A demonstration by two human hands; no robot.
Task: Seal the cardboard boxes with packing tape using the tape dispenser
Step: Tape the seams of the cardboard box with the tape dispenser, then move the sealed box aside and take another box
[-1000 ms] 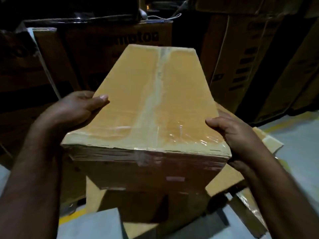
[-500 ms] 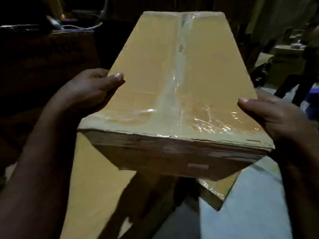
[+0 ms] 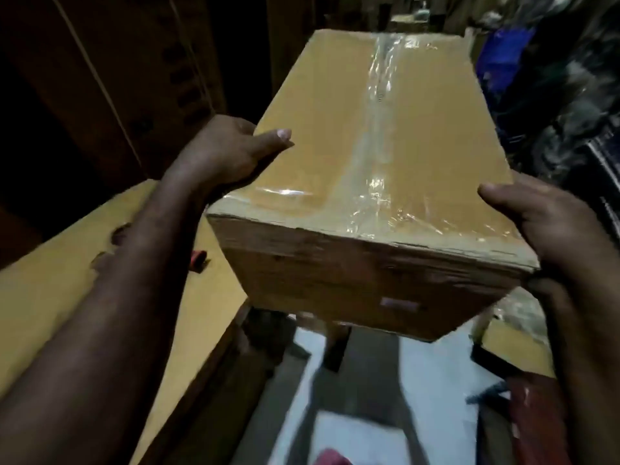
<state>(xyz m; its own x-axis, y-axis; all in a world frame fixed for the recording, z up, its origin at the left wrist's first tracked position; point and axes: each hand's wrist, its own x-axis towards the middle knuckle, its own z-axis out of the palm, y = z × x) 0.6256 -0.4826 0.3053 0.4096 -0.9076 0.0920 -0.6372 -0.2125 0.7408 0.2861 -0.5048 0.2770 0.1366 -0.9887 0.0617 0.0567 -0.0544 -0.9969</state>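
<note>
step: carry taped cardboard box (image 3: 335,139) | left hand (image 3: 228,152): thumb flat on top, fingers hidden beyond side | right hand (image 3: 540,229): thumb over near corner, fingertip (image 3: 540,285) curled beneath | box clamped between both palms | advice: squeeze evenly, keep level

One view only: head-worn, wide-angle, looking forward and down over both forearms. It's in close. The box (image 3: 369,146) fills mid-frame, the left hand (image 3: 228,152) and right hand (image 3: 543,229) sit at its sides, and the floor (image 3: 419,380) shows below.
</note>
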